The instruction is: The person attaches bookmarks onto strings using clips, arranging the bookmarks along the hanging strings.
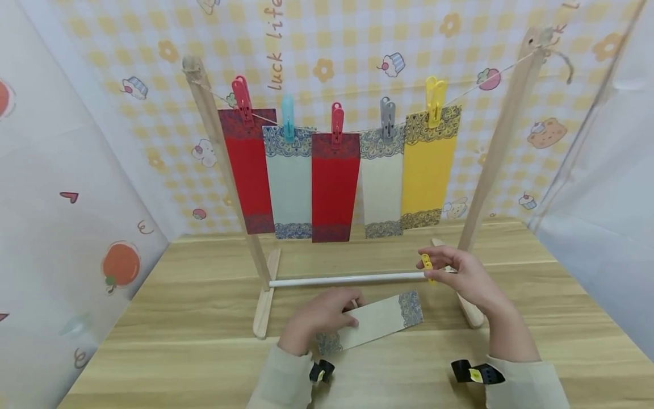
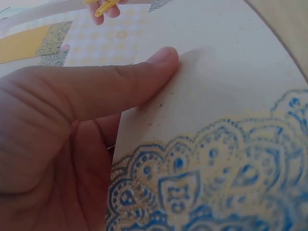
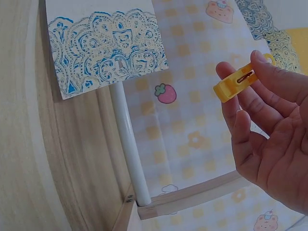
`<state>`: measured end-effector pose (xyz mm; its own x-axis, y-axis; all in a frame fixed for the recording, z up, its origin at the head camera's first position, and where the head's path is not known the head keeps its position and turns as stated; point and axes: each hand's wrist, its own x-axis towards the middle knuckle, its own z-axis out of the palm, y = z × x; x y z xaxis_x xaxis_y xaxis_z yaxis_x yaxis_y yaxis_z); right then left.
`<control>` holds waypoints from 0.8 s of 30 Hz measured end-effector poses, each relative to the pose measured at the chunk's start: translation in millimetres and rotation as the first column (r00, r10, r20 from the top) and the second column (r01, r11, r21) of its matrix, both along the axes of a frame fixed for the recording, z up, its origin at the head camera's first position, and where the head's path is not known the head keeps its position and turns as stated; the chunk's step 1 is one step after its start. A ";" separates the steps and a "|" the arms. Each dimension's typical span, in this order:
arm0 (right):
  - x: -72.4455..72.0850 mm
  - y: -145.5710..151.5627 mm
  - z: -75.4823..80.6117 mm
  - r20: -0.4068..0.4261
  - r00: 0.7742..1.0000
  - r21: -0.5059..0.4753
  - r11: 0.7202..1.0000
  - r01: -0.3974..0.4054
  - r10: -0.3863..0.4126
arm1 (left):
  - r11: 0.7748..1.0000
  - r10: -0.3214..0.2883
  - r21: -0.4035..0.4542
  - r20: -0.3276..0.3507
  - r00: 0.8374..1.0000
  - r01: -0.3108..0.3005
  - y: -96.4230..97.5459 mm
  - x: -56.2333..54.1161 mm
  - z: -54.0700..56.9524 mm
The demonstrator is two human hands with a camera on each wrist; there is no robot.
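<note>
My left hand [image 1: 332, 311] pinches a cream card [image 1: 375, 319] with a blue lace pattern at both ends, tilted over the table in front of the rack. In the left wrist view the thumb lies on the card's face, the fingers behind it. At the rack's right side my right hand [image 1: 467, 278] holds a yellow clothespin [image 3: 240, 82] between thumb and fingertips. On the string above hang two red cards [image 1: 334, 187], a pale green card [image 1: 289, 182], another cream card [image 1: 382, 184] and a yellow card [image 1: 426, 170], each under its own clothespin.
The rack has two wooden posts [image 1: 498, 147] on flat feet, joined low down by a white rod [image 1: 347, 279]. Behind it hangs a yellow checked cloth [image 1: 327, 51]. The wood-grain table [image 1: 204, 341] spreads out on both sides.
</note>
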<state>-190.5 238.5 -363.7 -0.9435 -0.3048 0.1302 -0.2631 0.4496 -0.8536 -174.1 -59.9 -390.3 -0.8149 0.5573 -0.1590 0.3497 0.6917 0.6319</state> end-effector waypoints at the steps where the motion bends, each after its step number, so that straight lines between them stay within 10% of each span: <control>1: 0.9 0.2 0.9 -0.004 1.000 -0.001 1.000 0.003 -0.003 | 1.000 -0.003 -0.001 -0.005 1.000 0.003 -0.3 0.4 0.1; 24: 17.5 -2.1 24.9 -0.117 0.991 -0.089 0.994 0.059 -0.069 | 0.984 -0.037 0.173 -0.012 0.999 0.038 15.3 -2.7 5.8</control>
